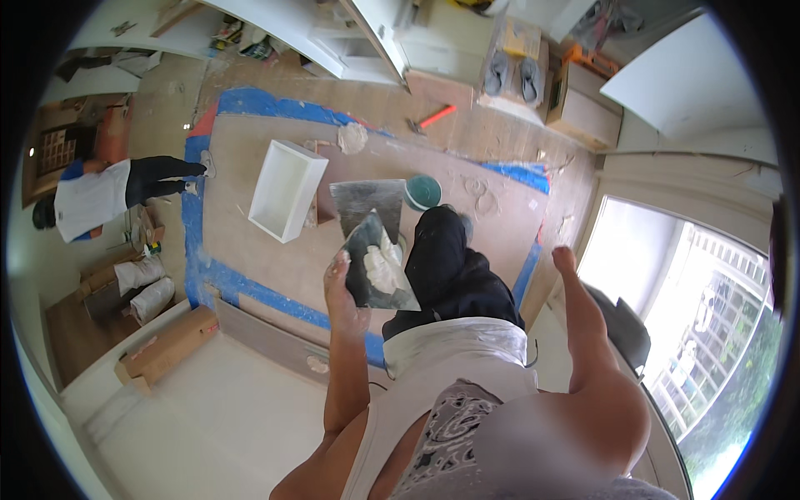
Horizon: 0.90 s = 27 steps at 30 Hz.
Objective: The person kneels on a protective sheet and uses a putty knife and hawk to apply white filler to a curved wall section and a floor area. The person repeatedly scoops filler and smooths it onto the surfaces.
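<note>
My left hand (340, 287) grips the edge of a dark grey plaster hawk (360, 268), held in front of my body. A thick smear of white plaster (384, 265) lies across the hawk. Just beyond it is a wider grey metal sheet (367, 200), partly hidden by the hawk; I cannot tell what it rests on. My right arm reaches out to the right, and my right hand (564, 259) is closed in a fist near the bright window, with no tool showing in it. A green-rimmed bucket (423, 192) stands beside the sheet, close to my leg.
A white open box (287, 192) stands on the floor covering, edged with blue tape (193, 221). An orange-handled hammer (432, 119) lies beyond. Another person (100, 196) stands at the left near several bags. A long cardboard box (171, 346) rests on a ledge; grey shoes (512, 77) sit far right.
</note>
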Each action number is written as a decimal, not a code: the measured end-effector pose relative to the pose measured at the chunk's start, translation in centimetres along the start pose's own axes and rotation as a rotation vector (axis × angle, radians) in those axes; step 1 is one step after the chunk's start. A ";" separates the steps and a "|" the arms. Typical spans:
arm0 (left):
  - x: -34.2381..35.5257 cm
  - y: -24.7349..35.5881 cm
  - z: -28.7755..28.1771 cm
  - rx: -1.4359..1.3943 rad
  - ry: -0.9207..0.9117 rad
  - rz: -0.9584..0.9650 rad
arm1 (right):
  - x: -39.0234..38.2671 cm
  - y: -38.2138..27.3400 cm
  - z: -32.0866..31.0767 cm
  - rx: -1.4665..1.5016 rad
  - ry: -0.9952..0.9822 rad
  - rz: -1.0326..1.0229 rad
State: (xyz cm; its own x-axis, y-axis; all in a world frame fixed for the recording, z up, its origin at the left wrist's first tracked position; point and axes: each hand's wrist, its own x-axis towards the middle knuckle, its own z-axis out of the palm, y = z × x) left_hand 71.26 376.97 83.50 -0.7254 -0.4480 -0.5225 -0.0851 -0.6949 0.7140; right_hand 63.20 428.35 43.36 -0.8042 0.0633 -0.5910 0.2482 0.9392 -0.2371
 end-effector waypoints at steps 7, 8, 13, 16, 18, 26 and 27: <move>0.9 0.6 0.5 -0.120 -0.028 0.064 | -4.4 -6.5 0.3 0.670 -0.188 0.080; 1.2 0.7 -0.2 -0.106 -0.034 0.069 | -4.8 -9.3 0.5 0.679 -0.243 0.080; 3.7 1.4 -1.8 -0.188 -0.071 0.123 | -3.9 -17.5 0.5 0.564 -0.417 -0.070; 4.6 3.6 -1.3 -0.286 -0.027 0.189 | -1.2 -23.7 -1.7 0.066 -0.356 -0.537; 5.3 5.1 -0.1 -0.321 -0.050 0.221 | 1.8 -27.0 -3.2 -0.088 -0.287 -0.631; 7.0 13.2 -1.6 -0.381 -0.002 0.191 | 6.9 -45.9 -16.7 -0.220 -0.005 -0.952; 6.6 15.3 -1.3 -0.354 -0.014 0.196 | 5.5 -48.6 -18.7 0.039 0.032 -0.861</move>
State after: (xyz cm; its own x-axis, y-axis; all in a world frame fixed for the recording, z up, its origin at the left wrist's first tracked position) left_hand 66.09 362.65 90.42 -0.7139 -0.5852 -0.3845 0.2943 -0.7491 0.5935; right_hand 36.67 389.36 66.05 -0.7357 -0.6552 -0.1716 -0.4367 0.6525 -0.6193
